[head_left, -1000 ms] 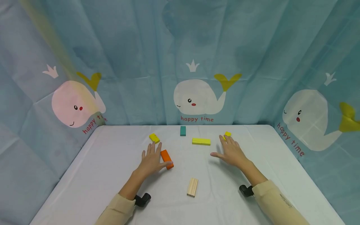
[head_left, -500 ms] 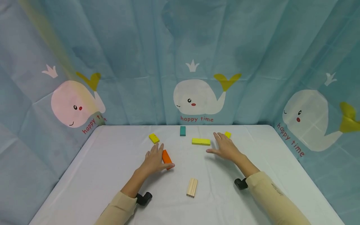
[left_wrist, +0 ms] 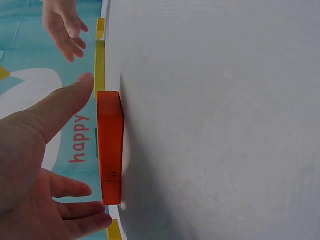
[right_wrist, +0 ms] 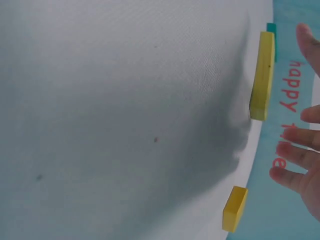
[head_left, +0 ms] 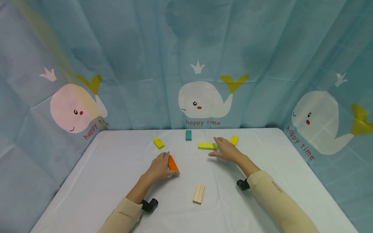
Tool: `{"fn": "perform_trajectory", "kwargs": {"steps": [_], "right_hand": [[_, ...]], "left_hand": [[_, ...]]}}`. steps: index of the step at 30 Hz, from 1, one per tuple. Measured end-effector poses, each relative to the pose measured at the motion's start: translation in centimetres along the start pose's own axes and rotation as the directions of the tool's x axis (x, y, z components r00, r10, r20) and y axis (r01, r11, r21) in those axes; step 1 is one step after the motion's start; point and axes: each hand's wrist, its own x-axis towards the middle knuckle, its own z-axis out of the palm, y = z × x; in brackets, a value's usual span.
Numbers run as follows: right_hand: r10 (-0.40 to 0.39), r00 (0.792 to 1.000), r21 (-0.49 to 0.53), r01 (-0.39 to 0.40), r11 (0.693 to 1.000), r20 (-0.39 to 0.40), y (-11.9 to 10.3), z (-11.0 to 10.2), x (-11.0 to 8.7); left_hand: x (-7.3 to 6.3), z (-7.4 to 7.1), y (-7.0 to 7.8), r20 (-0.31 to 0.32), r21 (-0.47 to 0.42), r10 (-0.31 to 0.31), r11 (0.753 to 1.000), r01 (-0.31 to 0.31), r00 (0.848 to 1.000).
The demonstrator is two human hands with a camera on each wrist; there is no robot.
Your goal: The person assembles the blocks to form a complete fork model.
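My left hand (head_left: 159, 167) is at an orange block (head_left: 173, 163), thumb near one end and fingers near the other. In the left wrist view this orange block (left_wrist: 111, 147) lies past the fingertips, and thumb and fingers are spread apart; whether they touch it is unclear. Farther right, my right hand (head_left: 228, 150) reaches beside a long yellow block (head_left: 207, 146), its near end close to the fingers. The right wrist view has that long yellow block (right_wrist: 262, 75) apart from the spread fingers (right_wrist: 300, 155), which hold nothing.
A short yellow block (head_left: 234, 139) lies just beyond my right hand, another yellow block (head_left: 158, 143) beyond my left. A teal block (head_left: 188, 135) is near the back edge. Nearer me lies a natural wood block (head_left: 198, 194) with grooves. The table (head_left: 116, 181) is white; a whale-print curtain (head_left: 145, 106) hangs behind.
My right hand has moved left from the short yellow block toward the long yellow one. My left hand has shifted slightly, its fingers drawing nearer the orange block. The blocks stay in place.
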Motion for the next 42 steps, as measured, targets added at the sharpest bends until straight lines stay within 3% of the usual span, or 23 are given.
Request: {"fn": "perform_trajectory", "kwargs": {"steps": [27,35,42], "right_hand": [[0.006,0.999,0.099,-0.010,0.995,0.040,-0.3,1.5,3.1],[-0.031,0.999,0.064,0.030,0.998,0.021,-0.4,1.6,3.4],[-0.017,0.999,0.063,0.015,0.998,0.037,-0.5,1.5,3.7]], "left_hand": [[0.2,0.0,0.0,0.024,0.006,-0.009,1.000,0.009,1.000],[0.4,0.2,-0.3,0.020,0.007,-0.002,1.000,0.002,1.000],[0.4,0.1,-0.3,0.019,0.027,0.012,1.000,-0.012,1.000]]}}
